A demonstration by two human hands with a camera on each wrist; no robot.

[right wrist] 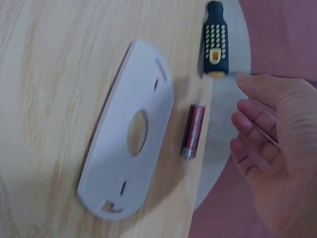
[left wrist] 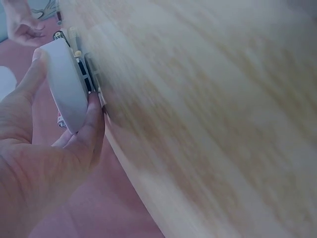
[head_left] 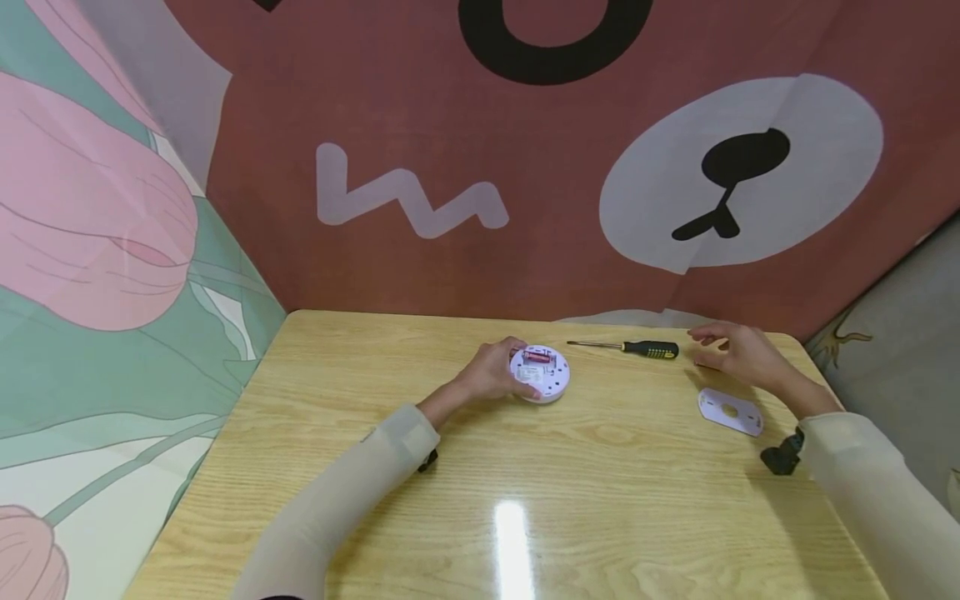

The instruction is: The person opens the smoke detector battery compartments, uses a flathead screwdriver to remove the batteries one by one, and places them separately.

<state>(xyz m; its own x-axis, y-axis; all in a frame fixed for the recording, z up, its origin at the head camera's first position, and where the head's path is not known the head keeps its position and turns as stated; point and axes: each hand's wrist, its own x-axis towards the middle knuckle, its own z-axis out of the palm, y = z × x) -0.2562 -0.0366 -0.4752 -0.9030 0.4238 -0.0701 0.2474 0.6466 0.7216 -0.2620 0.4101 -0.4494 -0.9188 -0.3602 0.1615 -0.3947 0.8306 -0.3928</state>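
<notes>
My left hand [head_left: 489,372] grips a round white smoke detector [head_left: 552,385] by its left side, thumb and fingers around the rim. Its back faces up, with a red battery [head_left: 537,358] in the open compartment. In the left wrist view the smoke detector [left wrist: 67,87] is seen edge-on. On the right, my right hand [head_left: 738,357] hovers with fingers loosely bent and nothing between them. Just beside those fingers, a loose red battery [right wrist: 194,130] lies on the table in the right wrist view; the hand hides it in the head view.
A screwdriver [head_left: 651,349] with a black and yellow handle lies near the table's back edge, its tip toward the smoke detector. A white mounting plate [head_left: 742,417] with a central hole lies below my right hand. Printed cloth [head_left: 450,275] hangs behind the wooden table [head_left: 615,500].
</notes>
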